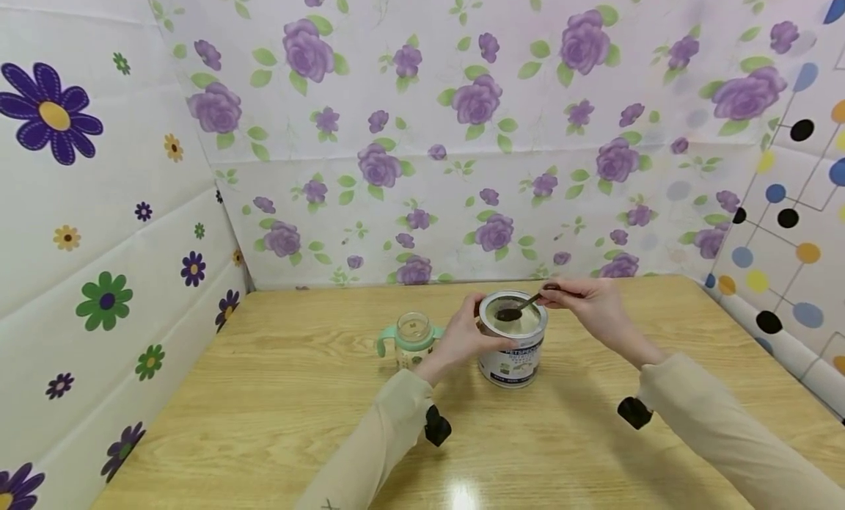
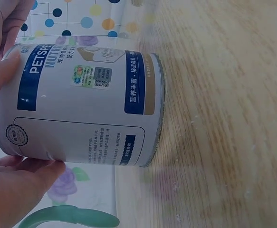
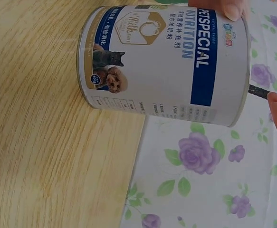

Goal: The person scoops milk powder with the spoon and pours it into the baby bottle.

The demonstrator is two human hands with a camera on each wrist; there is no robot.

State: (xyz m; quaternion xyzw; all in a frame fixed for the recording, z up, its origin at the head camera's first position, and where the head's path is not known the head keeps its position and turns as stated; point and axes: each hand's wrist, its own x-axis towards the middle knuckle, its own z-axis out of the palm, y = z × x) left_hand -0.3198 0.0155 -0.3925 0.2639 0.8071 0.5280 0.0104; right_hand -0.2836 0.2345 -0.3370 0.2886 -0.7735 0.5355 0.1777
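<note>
A white and blue milk powder can (image 1: 510, 368) stands upright on the table, its top open and pale powder (image 1: 529, 321) inside. My left hand (image 1: 460, 335) grips the can near its rim, thumb across the front and fingers round the far side. With my right hand (image 1: 590, 309) I pinch the handle of a dark spoon (image 1: 509, 315), whose bowl is at the can's mouth, over or in the powder. In the right wrist view the spoon's handle (image 3: 259, 91) slants out past the rim. Just left of my left hand is a baby bottle (image 1: 413, 338) without a lid.
The wooden table (image 1: 277, 392) ends at a flowered cloth (image 1: 422, 202) behind the can. More patterned cloth hangs along the left and right sides. The bottle's green handle (image 2: 71, 215) comes close to my left hand.
</note>
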